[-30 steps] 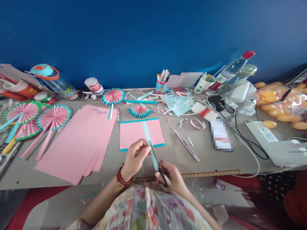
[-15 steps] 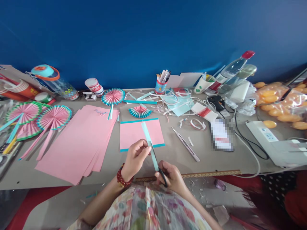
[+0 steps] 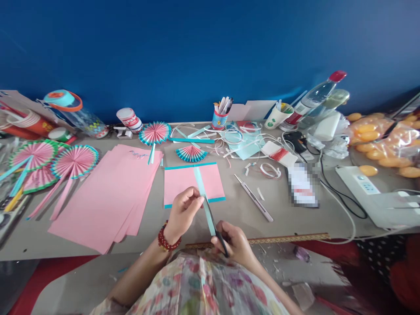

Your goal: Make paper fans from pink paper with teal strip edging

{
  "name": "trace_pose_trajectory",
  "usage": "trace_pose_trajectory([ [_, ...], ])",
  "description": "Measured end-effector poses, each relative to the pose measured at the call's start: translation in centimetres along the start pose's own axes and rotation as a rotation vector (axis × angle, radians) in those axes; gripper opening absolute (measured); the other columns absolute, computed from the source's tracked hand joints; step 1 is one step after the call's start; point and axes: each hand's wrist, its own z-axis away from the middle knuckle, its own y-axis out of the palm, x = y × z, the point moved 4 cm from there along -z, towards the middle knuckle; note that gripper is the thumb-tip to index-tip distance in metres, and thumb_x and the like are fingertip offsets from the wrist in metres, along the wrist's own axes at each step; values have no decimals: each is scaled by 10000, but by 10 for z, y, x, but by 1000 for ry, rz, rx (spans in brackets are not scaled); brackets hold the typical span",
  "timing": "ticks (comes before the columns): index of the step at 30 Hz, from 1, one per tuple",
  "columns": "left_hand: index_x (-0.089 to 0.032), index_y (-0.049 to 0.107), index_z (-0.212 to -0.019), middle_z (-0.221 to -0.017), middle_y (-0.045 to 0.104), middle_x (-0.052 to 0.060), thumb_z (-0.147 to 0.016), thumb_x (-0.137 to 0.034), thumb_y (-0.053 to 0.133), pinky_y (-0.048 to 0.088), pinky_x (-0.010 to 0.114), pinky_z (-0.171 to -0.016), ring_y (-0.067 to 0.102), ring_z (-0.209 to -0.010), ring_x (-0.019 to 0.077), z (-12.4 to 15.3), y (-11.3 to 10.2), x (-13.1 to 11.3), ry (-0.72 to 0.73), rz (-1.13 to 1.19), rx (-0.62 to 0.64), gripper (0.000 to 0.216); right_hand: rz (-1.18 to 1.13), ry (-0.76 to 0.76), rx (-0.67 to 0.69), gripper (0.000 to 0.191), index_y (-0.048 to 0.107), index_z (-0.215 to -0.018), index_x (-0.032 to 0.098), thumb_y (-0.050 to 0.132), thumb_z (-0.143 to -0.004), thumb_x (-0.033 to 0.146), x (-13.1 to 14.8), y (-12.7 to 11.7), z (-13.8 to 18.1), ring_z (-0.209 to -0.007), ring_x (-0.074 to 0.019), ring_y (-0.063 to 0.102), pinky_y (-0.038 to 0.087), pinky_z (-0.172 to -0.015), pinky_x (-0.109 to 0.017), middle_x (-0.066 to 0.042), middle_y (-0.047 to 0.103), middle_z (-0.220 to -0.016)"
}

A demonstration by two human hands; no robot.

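My left hand point(image 3: 185, 210) pinches a light-blue paper strip point(image 3: 208, 218) between thumb and fingers. The strip runs from over the pink sheet down toward my body. Black-handled scissors point(image 3: 222, 243) are gripped in my right hand point(image 3: 236, 239), their blades lying along the strip's right side; whether they are parted I cannot tell. Beneath the strip's far end lies a pink sheet point(image 3: 177, 183) with teal bands on its top and bottom edges. Just behind it sits a folded pink-and-teal paper fan point(image 3: 191, 153).
Pink sheets point(image 3: 98, 197) are stacked on the left, beside round pleated fans point(image 3: 75, 161). A white pen-shaped cutter point(image 3: 254, 197) lies right of the pink sheet. Cords and a power strip point(image 3: 367, 188) occupy the right. A pen cup point(image 3: 220, 119) stands at the back.
My left hand has shifted slightly left and up along the strip. The right hand and the scissors stay in nearly the same place.
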Motion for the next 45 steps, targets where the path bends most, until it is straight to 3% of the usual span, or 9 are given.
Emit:
trace_pose_trajectory([
  [10,-187,530,-766,-731,516,-28,-925,-276,547,404,233,-666,507,-696,122,6,5,-1,-26,27,32,183,6,-30,-20,493,414,-697,232,620,-797,670,-4,-1,0,-464,-143,572,348,-434,-216,27,547,-516],
  [35,-186,528,-779,-731,489,-26,-935,-273,530,396,235,-650,493,-680,119,6,9,1,-29,39,31,179,-31,-58,-18,429,393,-713,242,606,-842,591,2,0,-2,-456,-144,596,352,-445,-216,25,603,-506],
  [45,-191,518,-768,-727,495,-19,-928,-316,532,400,241,-652,487,-683,127,6,9,1,-41,9,25,204,19,-36,-20,466,384,-701,245,571,-836,649,2,-1,-3,-448,-133,568,346,-443,-217,23,603,-498],
])
